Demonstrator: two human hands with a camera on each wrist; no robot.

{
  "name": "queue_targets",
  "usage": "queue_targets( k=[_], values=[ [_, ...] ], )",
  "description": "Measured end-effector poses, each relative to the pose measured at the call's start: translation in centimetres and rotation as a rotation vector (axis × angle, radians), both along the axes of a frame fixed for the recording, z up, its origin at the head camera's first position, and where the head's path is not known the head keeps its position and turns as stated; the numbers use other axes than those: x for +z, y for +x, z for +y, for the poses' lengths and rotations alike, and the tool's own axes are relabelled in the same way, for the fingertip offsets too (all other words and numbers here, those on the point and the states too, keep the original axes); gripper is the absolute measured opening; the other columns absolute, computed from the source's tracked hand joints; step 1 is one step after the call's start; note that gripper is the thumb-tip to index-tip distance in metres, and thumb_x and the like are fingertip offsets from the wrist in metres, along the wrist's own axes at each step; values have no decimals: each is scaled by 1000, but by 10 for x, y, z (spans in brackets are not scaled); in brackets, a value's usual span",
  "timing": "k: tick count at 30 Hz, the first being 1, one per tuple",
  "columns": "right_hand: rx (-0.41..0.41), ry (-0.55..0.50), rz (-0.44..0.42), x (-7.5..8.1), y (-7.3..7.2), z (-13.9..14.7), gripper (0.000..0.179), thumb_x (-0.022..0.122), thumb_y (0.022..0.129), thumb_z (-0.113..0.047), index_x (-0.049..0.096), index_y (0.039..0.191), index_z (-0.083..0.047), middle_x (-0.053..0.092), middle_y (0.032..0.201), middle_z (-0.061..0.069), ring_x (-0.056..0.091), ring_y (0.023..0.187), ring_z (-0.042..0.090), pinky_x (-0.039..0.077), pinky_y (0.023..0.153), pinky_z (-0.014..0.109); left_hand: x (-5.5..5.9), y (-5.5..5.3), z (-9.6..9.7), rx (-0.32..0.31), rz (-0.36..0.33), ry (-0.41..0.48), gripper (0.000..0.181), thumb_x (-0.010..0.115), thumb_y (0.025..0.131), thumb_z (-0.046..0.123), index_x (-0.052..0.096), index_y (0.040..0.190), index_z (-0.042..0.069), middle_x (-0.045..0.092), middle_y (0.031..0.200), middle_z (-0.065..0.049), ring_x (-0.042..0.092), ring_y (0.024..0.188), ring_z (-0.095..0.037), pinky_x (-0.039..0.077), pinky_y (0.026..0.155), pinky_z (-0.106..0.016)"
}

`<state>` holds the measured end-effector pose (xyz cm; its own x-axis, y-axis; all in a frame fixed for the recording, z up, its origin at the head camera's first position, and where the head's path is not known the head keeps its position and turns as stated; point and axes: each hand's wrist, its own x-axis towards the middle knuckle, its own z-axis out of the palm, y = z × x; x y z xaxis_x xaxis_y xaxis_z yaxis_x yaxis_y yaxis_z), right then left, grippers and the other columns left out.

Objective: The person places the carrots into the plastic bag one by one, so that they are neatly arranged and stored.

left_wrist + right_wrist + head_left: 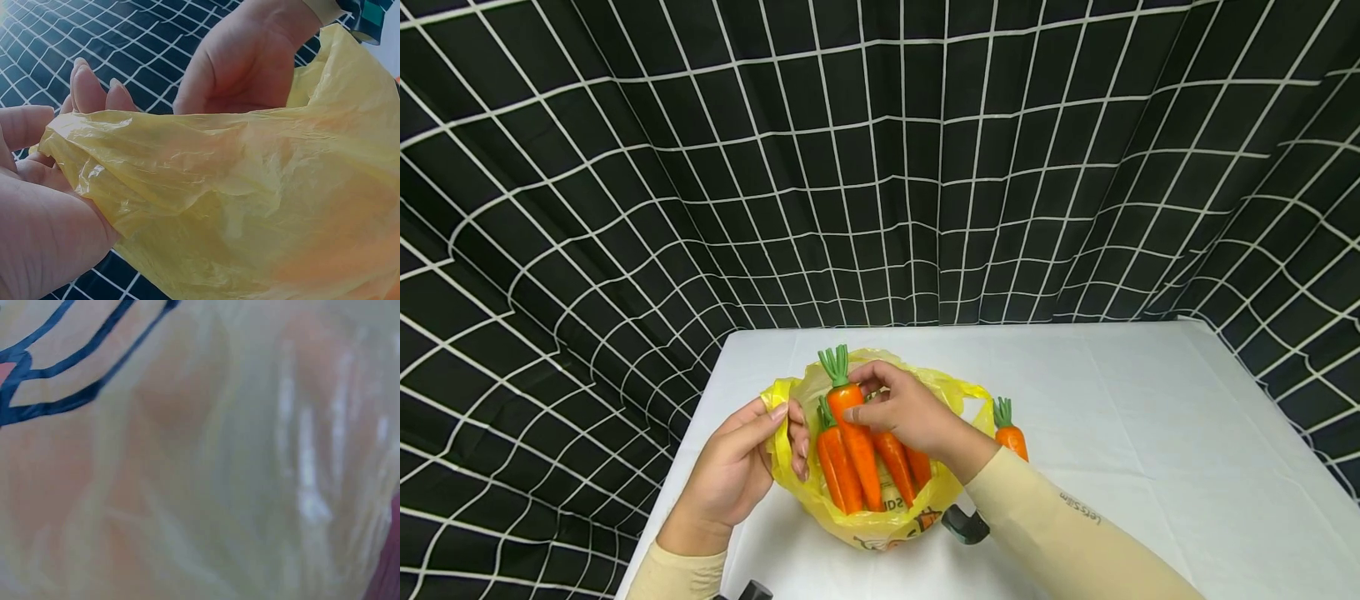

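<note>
A yellow plastic bag [808, 500] stands on the table with its mouth spread. Several orange carrots [835, 460] with green tops lie inside it. Pinching the bag's left handle, my left hand [733, 467] draws that side outward. In the left wrist view the film of the bag [206, 181] stretches from those fingers and hides the contents. My right hand [910, 412] reaches into the mouth and grips one carrot [857, 446] near its top, thumb in front. The right wrist view shows only blurred bag film [237, 456], with that hand's fingers out of sight.
Another carrot [1011, 440] lies outside the bag, at its right side. Beneath everything is a table with a white cover [1120, 417]. Dark curtains with a white grid [910, 167] stand behind and along both sides.
</note>
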<state>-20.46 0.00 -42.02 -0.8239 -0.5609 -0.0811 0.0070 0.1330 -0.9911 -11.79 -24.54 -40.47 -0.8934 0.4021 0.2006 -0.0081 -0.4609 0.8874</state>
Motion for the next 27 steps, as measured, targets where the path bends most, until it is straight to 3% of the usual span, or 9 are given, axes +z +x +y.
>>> queue_targets(
  k=[17,27],
  values=[
    [-50,-38,-133,-15,-6,4,50,83,96,-15,61,139,0,57,121,19,66,103,30,64,88,42,0,0,0,-5,-2,8,30,32,119,9,62,116,4,66,92,-6,65,77,-17,60,72,-27],
    [-43,-32,-157,-20,-8,6,52,85,95,-13,61,139,1,59,120,19,66,103,30,63,90,41,1,0,0,-5,-6,9,30,32,119,9,62,116,4,66,92,-6,66,78,-16,60,73,-26]
  ],
)
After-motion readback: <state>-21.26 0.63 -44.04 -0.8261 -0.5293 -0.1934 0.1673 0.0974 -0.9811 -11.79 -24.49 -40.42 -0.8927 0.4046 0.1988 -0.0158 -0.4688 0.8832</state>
